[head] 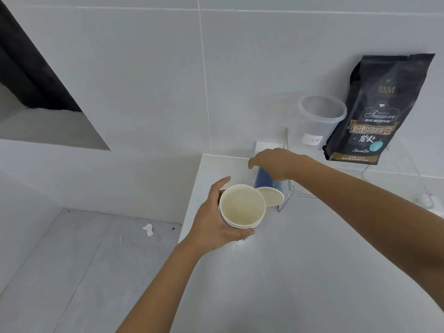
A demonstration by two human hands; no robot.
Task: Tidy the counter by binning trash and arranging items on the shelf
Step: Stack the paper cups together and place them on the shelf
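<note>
Left hand gripping stacked paper cups at frame centre above white counter, right hand grasping blue paper cup at their one o'clock, coffee bag and clear tub on shelf at two o'clock

Two bare arms, no sleeves in view

The left hand and right hand wear no gloves, rings or bands, and neither wrist carries a watch or bracelet. Both forearms are uncovered as far as they show, to the bottom and right edges of the view. The fingers are slim with short, unpainted nails; the forearms look slender and smooth.
</note>
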